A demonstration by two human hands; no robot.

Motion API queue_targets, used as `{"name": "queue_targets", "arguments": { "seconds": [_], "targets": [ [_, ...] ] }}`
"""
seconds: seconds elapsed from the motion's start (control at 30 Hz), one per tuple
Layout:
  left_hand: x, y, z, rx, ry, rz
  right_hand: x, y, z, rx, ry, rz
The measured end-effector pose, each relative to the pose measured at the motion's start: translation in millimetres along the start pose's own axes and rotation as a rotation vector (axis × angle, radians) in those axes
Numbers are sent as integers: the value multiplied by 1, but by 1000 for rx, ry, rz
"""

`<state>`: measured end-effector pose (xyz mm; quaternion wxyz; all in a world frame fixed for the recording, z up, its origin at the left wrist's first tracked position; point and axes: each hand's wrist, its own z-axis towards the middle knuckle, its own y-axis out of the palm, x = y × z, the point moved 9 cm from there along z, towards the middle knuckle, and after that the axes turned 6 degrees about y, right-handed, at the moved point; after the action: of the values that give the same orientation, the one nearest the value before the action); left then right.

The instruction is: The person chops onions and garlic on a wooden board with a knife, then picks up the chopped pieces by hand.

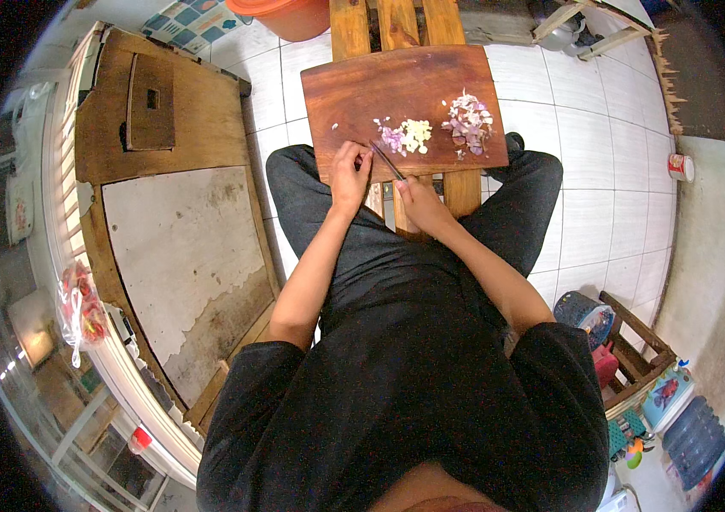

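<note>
A brown wooden cutting board (362, 83) lies across a slatted wooden bench between my knees. My right hand (425, 203) grips a small knife (389, 161) at the board's near edge, its blade slanting up and left toward my other hand. At the board's near left part, my left hand (351, 176) rests with fingers curled beside the knife tip; whatever may be between them is hidden. Right of the blade are chopped purple shallot (393, 139) and, touching it, pale yellow chopped pieces, probably garlic (416, 136). Farther right sits a heap of purple-and-white peelings (468, 123).
The slatted bench (397, 25) extends ahead over white floor tiles (586, 153). An orange plastic tub (288, 19) stands at the far left of it. A worn wooden cabinet (183, 256) flanks me on the left. A red-and-white cup (681, 168) and a wooden rack (637, 358) are rightward.
</note>
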<state>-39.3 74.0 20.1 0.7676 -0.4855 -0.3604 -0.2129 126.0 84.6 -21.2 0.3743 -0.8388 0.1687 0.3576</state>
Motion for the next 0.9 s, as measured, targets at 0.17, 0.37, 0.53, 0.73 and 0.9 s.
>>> {"name": "queue_targets", "arguments": {
  "seconds": [0.17,0.37,0.53,0.73,0.9],
  "targets": [
    [1,-2,-1,7,2,22,-6,-2,-4,-37,19,31],
    [-2,-1,-1,1,7,32,-10,-3,-6,-27,-16,59],
    [-4,1,0,0,-10,20,-4,7,-2,16,36,-68],
    [-5,-1,-1,7,-6,36,-8,7,7,20,22,-139],
    [-1,-1,0,12,19,65,6,2,8,-28,-35,-58]
  ]
}}
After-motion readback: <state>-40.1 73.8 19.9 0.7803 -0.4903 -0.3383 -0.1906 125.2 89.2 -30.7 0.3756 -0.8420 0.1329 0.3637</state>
